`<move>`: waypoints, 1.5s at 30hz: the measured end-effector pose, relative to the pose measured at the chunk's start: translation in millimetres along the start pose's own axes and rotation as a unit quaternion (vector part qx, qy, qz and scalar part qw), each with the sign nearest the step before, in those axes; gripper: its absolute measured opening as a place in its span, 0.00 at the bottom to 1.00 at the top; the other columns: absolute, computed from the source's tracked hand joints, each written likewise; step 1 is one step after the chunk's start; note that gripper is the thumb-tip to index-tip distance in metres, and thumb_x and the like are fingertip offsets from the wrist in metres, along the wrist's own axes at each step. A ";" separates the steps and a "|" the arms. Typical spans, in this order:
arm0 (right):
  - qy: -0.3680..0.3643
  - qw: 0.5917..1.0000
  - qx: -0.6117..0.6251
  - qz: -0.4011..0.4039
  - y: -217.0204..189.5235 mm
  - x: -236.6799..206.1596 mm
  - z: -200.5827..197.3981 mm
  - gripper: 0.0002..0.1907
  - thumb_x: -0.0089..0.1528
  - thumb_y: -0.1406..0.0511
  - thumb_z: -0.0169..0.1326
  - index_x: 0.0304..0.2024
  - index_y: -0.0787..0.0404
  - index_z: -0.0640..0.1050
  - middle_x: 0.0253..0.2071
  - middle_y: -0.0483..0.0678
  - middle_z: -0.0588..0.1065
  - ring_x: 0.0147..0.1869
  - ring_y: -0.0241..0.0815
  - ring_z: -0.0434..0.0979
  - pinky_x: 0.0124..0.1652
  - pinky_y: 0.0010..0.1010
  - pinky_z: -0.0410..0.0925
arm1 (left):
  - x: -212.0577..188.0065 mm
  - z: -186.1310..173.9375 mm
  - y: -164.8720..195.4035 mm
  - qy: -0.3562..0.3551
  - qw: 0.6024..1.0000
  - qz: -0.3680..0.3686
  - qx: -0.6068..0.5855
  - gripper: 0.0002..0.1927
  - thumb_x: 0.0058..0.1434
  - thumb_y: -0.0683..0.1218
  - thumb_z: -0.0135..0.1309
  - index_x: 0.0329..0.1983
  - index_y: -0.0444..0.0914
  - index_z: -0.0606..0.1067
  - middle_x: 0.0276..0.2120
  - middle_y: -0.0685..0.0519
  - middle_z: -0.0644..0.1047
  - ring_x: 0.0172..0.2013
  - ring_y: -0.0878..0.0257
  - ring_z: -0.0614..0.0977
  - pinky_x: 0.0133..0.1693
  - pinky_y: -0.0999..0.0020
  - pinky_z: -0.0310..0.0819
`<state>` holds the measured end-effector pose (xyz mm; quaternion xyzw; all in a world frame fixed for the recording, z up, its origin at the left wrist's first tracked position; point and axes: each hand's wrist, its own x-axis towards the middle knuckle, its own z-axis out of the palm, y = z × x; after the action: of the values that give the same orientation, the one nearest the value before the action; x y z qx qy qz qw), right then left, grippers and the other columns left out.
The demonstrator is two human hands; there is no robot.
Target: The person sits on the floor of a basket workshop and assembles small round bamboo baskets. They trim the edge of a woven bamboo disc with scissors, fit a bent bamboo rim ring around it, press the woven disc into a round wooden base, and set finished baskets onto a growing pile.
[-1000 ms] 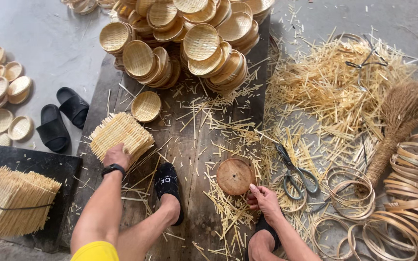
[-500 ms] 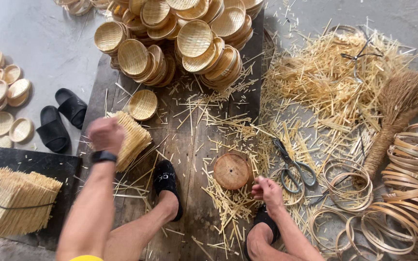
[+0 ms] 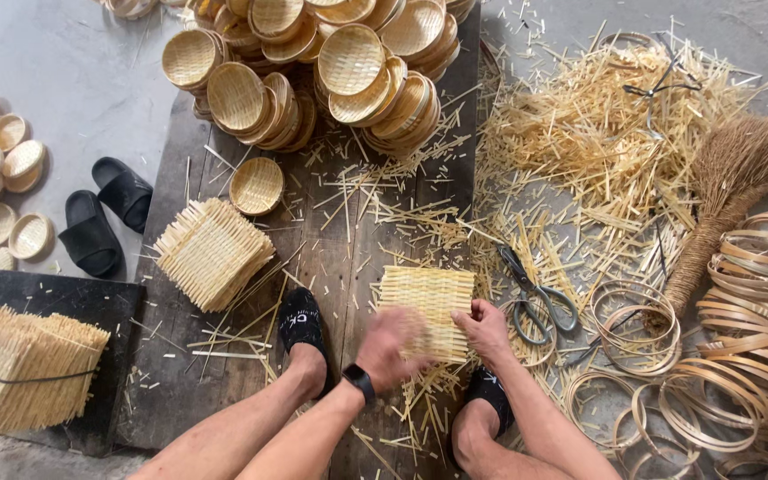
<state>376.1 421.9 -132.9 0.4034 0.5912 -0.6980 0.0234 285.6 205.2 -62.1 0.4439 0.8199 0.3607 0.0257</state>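
Lower centre of frame: your two hands meet over a flat woven bamboo mat (image 3: 426,298), lying on the dark wooden board (image 3: 331,258) between your feet. Right hand (image 3: 484,327) grips the mat's lower right edge, fingers curled onto it, thumb side against the weave. Left hand (image 3: 390,347) is motion-blurred over the mat's lower left corner; can't tell how far the fingers are open or whether they clamp the mat. Black watch (image 3: 359,382) on left wrist.

Left of centre: stack of square woven mats (image 3: 212,252), well apart from the hands. One small round basket (image 3: 256,185) just above that stack. Upper centre: big pile of finished round baskets (image 3: 313,67). Scissors (image 3: 535,289) lie just right of the mat, near right hand, on loose straw offcuts (image 3: 597,133). Right edge: bamboo hoops (image 3: 757,329) and a broom (image 3: 722,196). Far left: pair of black slippers (image 3: 104,213); lower left, a tied bundle of mats (image 3: 24,369) on a black slab.
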 end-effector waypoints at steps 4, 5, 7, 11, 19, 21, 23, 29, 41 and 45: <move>0.020 0.998 -0.024 -0.047 1.0 -0.8 2.5 0.14 0.59 0.66 0.64 0.44 0.67 0.79 0.36 0.49 0.81 0.36 0.33 0.78 0.37 0.25 0.73 | 17.8 15.0 -49.2 0.085 0.884 -0.434 -0.151 0.30 0.45 0.44 0.72 0.50 0.30 0.75 0.44 0.43 0.78 0.46 0.55 0.77 0.47 0.59 0.69; 0.032 0.998 -0.041 -0.046 0.1 -1.7 2.8 0.13 0.59 0.66 0.63 0.44 0.67 0.79 0.36 0.48 0.81 0.36 0.33 0.79 0.38 0.25 0.74 | 19.0 14.6 -62.2 0.044 0.837 -0.489 -0.242 0.24 0.47 0.44 0.71 0.46 0.31 0.78 0.40 0.46 0.80 0.40 0.59 0.78 0.44 0.63 0.72; 0.048 0.995 -0.054 -0.061 -3.6 -4.0 3.8 0.14 0.59 0.66 0.63 0.44 0.67 0.79 0.36 0.48 0.81 0.37 0.33 0.80 0.38 0.25 0.74 | 21.8 18.7 -77.9 -0.003 0.771 -0.544 -0.330 0.19 0.49 0.44 0.70 0.42 0.32 0.80 0.34 0.50 0.82 0.32 0.63 0.78 0.37 0.67 0.73; 0.070 0.993 -0.078 -0.059 -8.4 -5.1 6.4 0.16 0.59 0.65 0.64 0.46 0.67 0.79 0.35 0.48 0.82 0.35 0.34 0.80 0.37 0.25 0.73 | 20.6 25.2 -82.0 0.002 0.775 -0.532 -0.340 0.18 0.51 0.43 0.70 0.41 0.31 0.78 0.33 0.52 0.81 0.30 0.66 0.78 0.35 0.69 0.74; 0.074 0.991 -0.077 -0.075 -8.5 -4.8 5.1 0.17 0.58 0.65 0.65 0.46 0.67 0.80 0.33 0.48 0.83 0.34 0.32 0.80 0.34 0.22 0.72 | 20.1 27.9 -74.1 -0.006 0.818 -0.499 -0.285 0.13 0.56 0.44 0.64 0.39 0.31 0.80 0.34 0.50 0.84 0.32 0.66 0.82 0.38 0.70 0.78; 0.079 0.991 -0.088 -0.069 -9.5 -6.1 7.4 0.17 0.58 0.65 0.66 0.47 0.66 0.81 0.33 0.48 0.83 0.33 0.32 0.80 0.34 0.23 0.72 | 19.1 29.6 -75.0 -0.004 0.819 -0.502 -0.277 0.12 0.56 0.44 0.63 0.39 0.31 0.80 0.33 0.50 0.84 0.32 0.66 0.82 0.38 0.70 0.78; 0.082 0.989 -0.112 -0.053 -11.1 -7.0 6.3 0.18 0.57 0.64 0.65 0.48 0.64 0.81 0.34 0.48 0.83 0.33 0.34 0.80 0.32 0.24 0.73 | 18.6 31.3 -76.5 -0.001 0.816 -0.497 -0.296 0.12 0.56 0.44 0.64 0.39 0.31 0.80 0.33 0.50 0.84 0.32 0.65 0.82 0.38 0.69 0.78; 0.250 0.930 -0.169 -0.208 -9.0 -18.2 -75.7 0.23 0.58 0.58 0.67 0.50 0.62 0.77 0.47 0.51 0.76 0.51 0.44 0.75 0.48 0.38 0.71 | 22.7 27.9 -72.7 0.031 0.787 -0.522 -0.326 0.29 0.50 0.44 0.67 0.54 0.31 0.72 0.43 0.47 0.80 0.40 0.62 0.82 0.44 0.67 0.76; 0.247 0.784 -0.560 0.106 34.8 -75.0 -214.2 0.37 0.55 0.49 0.62 0.65 0.51 0.73 0.64 0.56 0.73 0.70 0.57 0.71 0.70 0.59 0.57 | 21.5 3.4 -72.6 0.188 0.821 -0.527 -0.115 0.39 0.49 0.50 0.68 0.62 0.34 0.68 0.51 0.43 0.75 0.50 0.53 0.78 0.52 0.60 0.73; 0.186 0.783 -0.580 0.130 25.4 -76.9 -215.6 0.39 0.54 0.50 0.62 0.67 0.47 0.68 0.67 0.51 0.68 0.69 0.54 0.70 0.67 0.63 0.55 | 17.9 -4.2 -83.8 0.240 0.781 -0.562 -0.129 0.39 0.48 0.51 0.67 0.63 0.37 0.68 0.55 0.43 0.72 0.53 0.52 0.77 0.52 0.58 0.76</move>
<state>556.3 562.1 -102.7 0.5090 0.8191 -0.1254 0.2327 213.8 187.2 -105.5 -0.2034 0.8495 0.4797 0.0833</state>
